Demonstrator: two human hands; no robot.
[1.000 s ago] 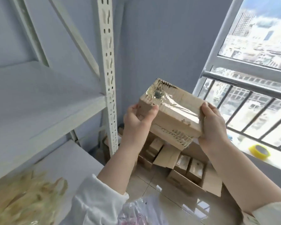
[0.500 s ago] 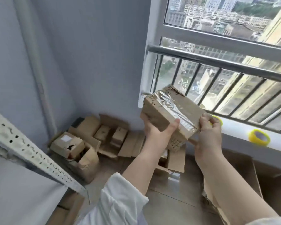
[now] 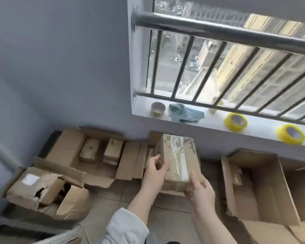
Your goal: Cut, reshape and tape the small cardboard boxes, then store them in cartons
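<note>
I hold a small cardboard box [image 3: 179, 159] with a strip of clear tape along its top, low over the floor below the window sill. My left hand [image 3: 156, 170] grips its left side. My right hand [image 3: 200, 188] grips its near right corner. An open carton [image 3: 67, 150] lies flat at the left by the wall with two small boxes [image 3: 102, 151] inside. Another open carton [image 3: 257, 187] stands at the right. Two yellow tape rolls [image 3: 236, 122] sit on the sill.
A torn, crushed carton [image 3: 46, 191] lies at the lower left. On the sill [image 3: 264, 128] are a pale tape roll [image 3: 158, 110] and a blue cloth [image 3: 184, 113]. Metal window bars [image 3: 218, 30] rise above it. The floor is tiled.
My view has swung right and down from the shelf rack to the window corner. Both hands have lowered the taped box from chest height toward the floor between the cartons.
</note>
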